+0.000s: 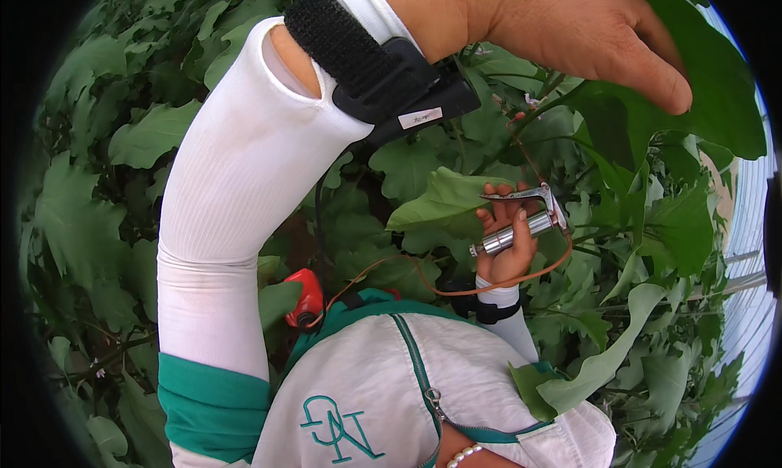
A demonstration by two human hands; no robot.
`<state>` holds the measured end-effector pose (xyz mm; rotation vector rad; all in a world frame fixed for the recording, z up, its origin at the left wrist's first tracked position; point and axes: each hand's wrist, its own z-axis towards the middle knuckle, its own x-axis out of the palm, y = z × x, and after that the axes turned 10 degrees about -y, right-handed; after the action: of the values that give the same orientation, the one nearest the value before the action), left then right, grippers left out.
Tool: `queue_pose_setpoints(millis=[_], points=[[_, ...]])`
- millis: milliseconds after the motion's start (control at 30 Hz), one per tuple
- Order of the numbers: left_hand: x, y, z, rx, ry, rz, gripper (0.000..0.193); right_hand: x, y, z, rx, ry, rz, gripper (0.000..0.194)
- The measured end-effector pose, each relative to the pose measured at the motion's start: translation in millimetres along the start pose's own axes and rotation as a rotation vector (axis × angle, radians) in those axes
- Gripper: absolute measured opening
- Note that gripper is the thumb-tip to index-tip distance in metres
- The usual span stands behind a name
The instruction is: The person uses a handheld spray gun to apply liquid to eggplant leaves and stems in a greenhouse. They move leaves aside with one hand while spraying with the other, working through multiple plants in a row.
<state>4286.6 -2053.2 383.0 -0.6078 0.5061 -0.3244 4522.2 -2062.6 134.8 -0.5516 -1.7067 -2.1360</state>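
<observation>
My left hand (pixel 568 34) is raised at the top right, palm down. Its thumb lies over a large green leaf (pixel 721 89); the other fingers are hidden, so its grip is unclear. Lower at the right, my right hand (pixel 516 254) is wrapped around a chrome trigger-handled sprayer (pixel 525 231), the thumb over its cylinder and the fingertips by its lever. A thin reddish tube (pixel 526 153) with a small red tip rises from the sprayer among the stems. An orange-brown hose (pixel 452 292) runs from the sprayer to a red container (pixel 305 300) at my side.
Dense broad-leaved plants with a few pale purple flowers (pixel 531 101) surround me on all sides. A pale curled leaf (pixel 617 352) rests near my shoulder. A black strapped device (pixel 421 95) is on my left wrist. Ribbed translucent sheeting (pixel 742 285) stands at the far right.
</observation>
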Motion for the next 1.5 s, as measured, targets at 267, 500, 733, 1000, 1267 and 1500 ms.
queue_pose_setpoints(millis=[267, 500, 733, 1000, 1267, 1500], points=[[13, -20, 51, -0.149, -0.023, 0.393, 0.058, 6, -3, -4, -0.074, -0.031, -0.096, 0.051], [97, 102, 42, 0.619, -0.313, 0.378, 0.055, 46, -81, 94, -0.4, -0.061, -0.579, 0.054], [168, 132, -20, 0.37, 0.046, 0.399, 0.061, 4, -100, 224, -0.385, -0.334, -1.052, 0.067], [57, 116, -96, 0.087, 0.127, 0.61, 0.064, 5, -101, 217, -0.463, -0.33, -1.218, 0.049], [-58, 166, -218, -0.563, 0.014, 1.339, 0.064, 57, -100, 151, -0.35, -0.226, -0.604, 0.057], [-88, 192, -269, -0.575, 0.025, 1.289, 0.059, 151, -125, 141, -0.05, 0.171, -0.291, 0.057]])
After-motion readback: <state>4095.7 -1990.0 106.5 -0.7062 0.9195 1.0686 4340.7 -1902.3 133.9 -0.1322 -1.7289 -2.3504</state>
